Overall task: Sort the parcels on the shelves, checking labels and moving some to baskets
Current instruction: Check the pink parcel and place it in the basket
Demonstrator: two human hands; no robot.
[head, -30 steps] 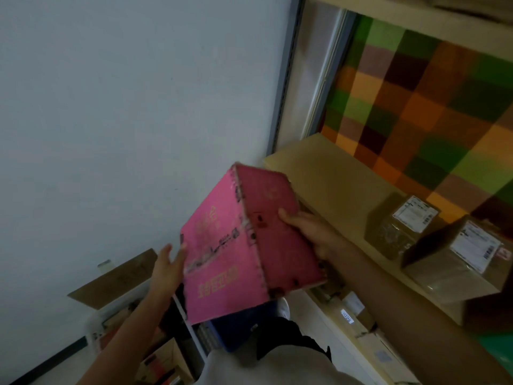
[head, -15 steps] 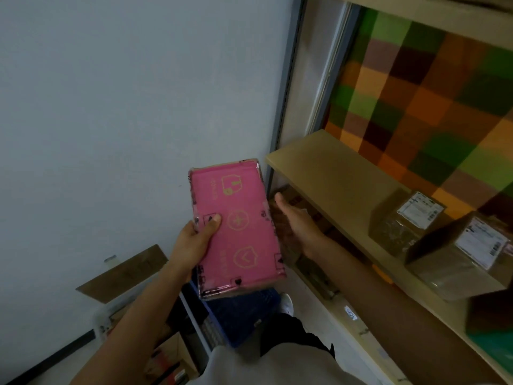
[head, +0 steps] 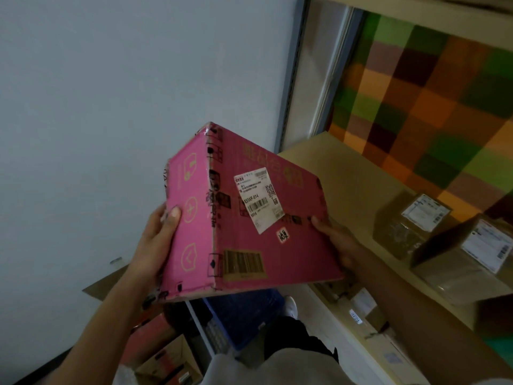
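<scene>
Pale wall fills everything left of and behind the pink parcel.

Shelf board, tan, runs off to the right of the pink parcel and behind its far corner. The parcel is off the shelf, held in the air.

Pink parcel: carton tilted, one long edge toward the camera, narrow end face to the left, broad face to the right.

Blue basket sits directly below the pink parcel, on the floor. It is partly hidden, so its contents cannot be told.

Two brown parcels stand right of the pink parcel on the shelf, close together, each with a white label on top.

Left hand grips the parcel's end face, thumb flat on the pink and fingers out of sight behind. Right hand grips the lower right edge, thumb on the broad face and fingers underneath.

White label sits on the broad face, skewed, with barcode and QR code showing.

Judgement: this is the label check. To do it well, hold the box steady with the label square to the eyes and the right thumb clear of the label's lower corner. Read the code fully before choosing a place. If it goes to a basket, lower it with both hands rather than dropping it.
</scene>
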